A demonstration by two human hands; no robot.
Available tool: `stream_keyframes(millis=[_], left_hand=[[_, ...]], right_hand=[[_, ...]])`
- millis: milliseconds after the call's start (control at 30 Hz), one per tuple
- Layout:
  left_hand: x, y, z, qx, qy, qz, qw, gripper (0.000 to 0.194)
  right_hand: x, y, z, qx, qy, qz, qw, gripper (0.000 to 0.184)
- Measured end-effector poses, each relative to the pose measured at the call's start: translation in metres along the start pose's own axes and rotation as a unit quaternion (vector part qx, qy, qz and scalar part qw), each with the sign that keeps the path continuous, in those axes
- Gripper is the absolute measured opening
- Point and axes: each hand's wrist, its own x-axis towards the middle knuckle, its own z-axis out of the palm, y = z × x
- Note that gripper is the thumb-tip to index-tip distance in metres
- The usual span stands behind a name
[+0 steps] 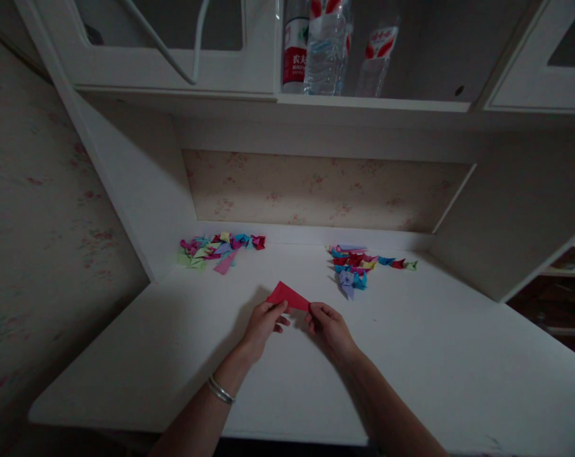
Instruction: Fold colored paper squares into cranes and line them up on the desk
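A folded piece of red paper [288,296], roughly triangular, is held between my two hands over the white desk. My left hand [264,324] pinches its left part with the thumb on top, the other fingers partly curled below. At the paper's right corner, my right hand [329,325] grips the tip between thumb and fingers. Small colourful folded paper pieces [221,247] lie in a pile at the back left. A second group of folded paper pieces [354,261] lies behind my right hand, a purple one nearest.
The white desk [435,355] spreads around my hands. Above its back edge hangs a white cabinet [173,70] with plastic bottles [325,57] on an open shelf and a white cable [192,70] dangling. Side panels [497,203] stand left and right.
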Motion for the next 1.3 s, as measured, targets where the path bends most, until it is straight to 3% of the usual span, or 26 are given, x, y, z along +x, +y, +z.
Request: stream_keyframes(millis=[1300], left_hand=[[-0.0008, -0.0021, -0.0005, -0.013, -0.005, 0.017, 1.0, 0.031]], right_hand=[[0.002, 0.0031, -0.0023, -0.002, 0.003, -0.007, 1.0, 0.032]])
